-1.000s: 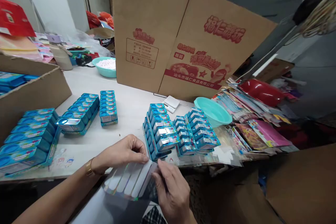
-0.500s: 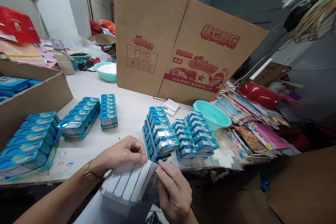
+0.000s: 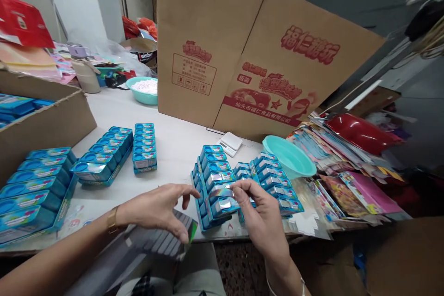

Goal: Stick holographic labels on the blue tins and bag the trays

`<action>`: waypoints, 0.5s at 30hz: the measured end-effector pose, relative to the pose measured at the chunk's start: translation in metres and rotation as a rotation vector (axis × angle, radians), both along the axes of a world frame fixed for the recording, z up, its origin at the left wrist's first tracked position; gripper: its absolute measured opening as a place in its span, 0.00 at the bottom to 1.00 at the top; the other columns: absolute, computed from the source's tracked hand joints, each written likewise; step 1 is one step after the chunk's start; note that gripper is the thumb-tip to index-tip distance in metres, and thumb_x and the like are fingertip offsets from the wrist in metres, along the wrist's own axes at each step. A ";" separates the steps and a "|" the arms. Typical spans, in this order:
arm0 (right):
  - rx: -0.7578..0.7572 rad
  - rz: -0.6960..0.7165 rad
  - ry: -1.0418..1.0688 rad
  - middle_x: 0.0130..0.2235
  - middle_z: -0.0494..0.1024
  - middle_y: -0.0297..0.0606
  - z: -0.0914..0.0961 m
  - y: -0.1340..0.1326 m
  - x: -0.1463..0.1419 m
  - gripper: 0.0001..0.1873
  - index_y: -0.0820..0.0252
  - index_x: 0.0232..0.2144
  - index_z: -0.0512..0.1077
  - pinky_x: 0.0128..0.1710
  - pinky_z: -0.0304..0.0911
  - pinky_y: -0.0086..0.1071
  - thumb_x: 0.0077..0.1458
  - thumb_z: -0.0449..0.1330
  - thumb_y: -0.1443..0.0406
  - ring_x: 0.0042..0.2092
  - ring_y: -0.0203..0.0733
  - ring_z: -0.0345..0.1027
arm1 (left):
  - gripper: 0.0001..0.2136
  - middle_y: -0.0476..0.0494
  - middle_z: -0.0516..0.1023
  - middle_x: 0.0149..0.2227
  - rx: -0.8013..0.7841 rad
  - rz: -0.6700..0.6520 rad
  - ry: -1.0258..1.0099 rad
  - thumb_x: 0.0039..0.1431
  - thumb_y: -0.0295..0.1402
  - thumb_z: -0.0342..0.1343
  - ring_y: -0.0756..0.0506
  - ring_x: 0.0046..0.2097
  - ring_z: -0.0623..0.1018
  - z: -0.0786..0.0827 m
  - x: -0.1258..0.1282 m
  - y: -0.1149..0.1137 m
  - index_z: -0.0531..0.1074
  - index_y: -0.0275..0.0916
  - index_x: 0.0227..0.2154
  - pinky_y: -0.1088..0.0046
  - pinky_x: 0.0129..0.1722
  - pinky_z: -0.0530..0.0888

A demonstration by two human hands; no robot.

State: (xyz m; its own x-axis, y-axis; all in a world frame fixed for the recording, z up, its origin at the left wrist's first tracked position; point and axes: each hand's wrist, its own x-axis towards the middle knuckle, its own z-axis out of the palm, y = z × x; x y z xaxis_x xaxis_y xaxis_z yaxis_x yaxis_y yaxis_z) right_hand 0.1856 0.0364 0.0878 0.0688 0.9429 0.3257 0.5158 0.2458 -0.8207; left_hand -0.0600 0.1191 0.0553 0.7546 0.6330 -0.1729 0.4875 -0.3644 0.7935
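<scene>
My right hand (image 3: 260, 215) pinches a shiny holographic sticker strip (image 3: 221, 190) by one end and holds it over the front boxes of a tray of small blue boxes (image 3: 212, 169). My left hand (image 3: 156, 210) hovers with fingers spread, its thumb resting on a sticker sheet (image 3: 157, 242) that lies at the table's front edge over my lap. A second tray of blue boxes (image 3: 275, 180) stands just right of the first.
More trays of blue boxes (image 3: 104, 152) fill the left of the table beside an open cardboard box (image 3: 52, 122). A big printed carton (image 3: 215, 55) stands behind. A small scale (image 3: 231, 142), a teal bowl (image 3: 289, 159) and piles of colourful packets (image 3: 342, 180) lie to the right.
My right hand has lifted a strip off the sheet and carried it up over the nearest tray of boxes. My left hand let go of the sheet's corner and spread its fingers; the sheet dropped lower.
</scene>
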 end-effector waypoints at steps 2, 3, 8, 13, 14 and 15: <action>-0.053 0.019 0.003 0.31 0.74 0.32 0.000 0.016 0.003 0.12 0.56 0.33 0.74 0.33 0.60 0.27 0.66 0.56 0.58 0.33 0.37 0.66 | 0.37 0.51 0.74 0.39 -0.148 -0.012 -0.045 0.37 0.42 0.72 0.45 0.37 0.72 0.006 0.010 0.002 0.72 0.44 0.54 0.75 0.34 0.67; -0.077 0.031 -0.001 0.31 0.75 0.32 0.000 0.023 0.004 0.12 0.56 0.34 0.74 0.33 0.61 0.27 0.66 0.55 0.58 0.34 0.37 0.66 | 0.34 0.52 0.74 0.36 -0.227 -0.003 -0.094 0.39 0.42 0.71 0.47 0.34 0.70 0.008 0.016 0.004 0.72 0.43 0.53 0.76 0.31 0.65; -0.164 0.080 -0.014 0.31 0.76 0.32 -0.003 0.053 0.008 0.12 0.57 0.33 0.75 0.35 0.62 0.29 0.64 0.57 0.58 0.34 0.38 0.67 | 0.20 0.51 0.69 0.25 -0.418 0.058 -0.392 0.60 0.50 0.55 0.50 0.29 0.68 -0.003 0.037 0.031 0.76 0.34 0.34 0.76 0.30 0.64; -0.181 0.051 -0.116 0.30 0.76 0.31 -0.016 0.084 0.013 0.10 0.57 0.30 0.73 0.34 0.61 0.29 0.63 0.57 0.61 0.33 0.38 0.68 | 0.24 0.50 0.70 0.20 -0.472 0.124 -0.420 0.65 0.51 0.50 0.51 0.24 0.69 -0.025 0.050 0.056 0.72 0.35 0.25 0.76 0.28 0.64; -0.187 0.043 -0.149 0.31 0.76 0.31 -0.020 0.090 0.014 0.10 0.57 0.31 0.73 0.34 0.60 0.29 0.64 0.57 0.61 0.33 0.38 0.68 | 0.24 0.50 0.70 0.20 -0.479 0.132 -0.425 0.65 0.51 0.50 0.51 0.24 0.69 -0.029 0.052 0.060 0.72 0.35 0.25 0.76 0.29 0.64; -0.193 0.037 -0.181 0.31 0.77 0.32 -0.023 0.095 0.015 0.10 0.57 0.31 0.73 0.35 0.60 0.30 0.64 0.56 0.61 0.33 0.38 0.69 | 0.23 0.50 0.70 0.20 -0.484 0.143 -0.429 0.64 0.51 0.50 0.51 0.24 0.69 -0.033 0.054 0.063 0.71 0.35 0.25 0.76 0.29 0.64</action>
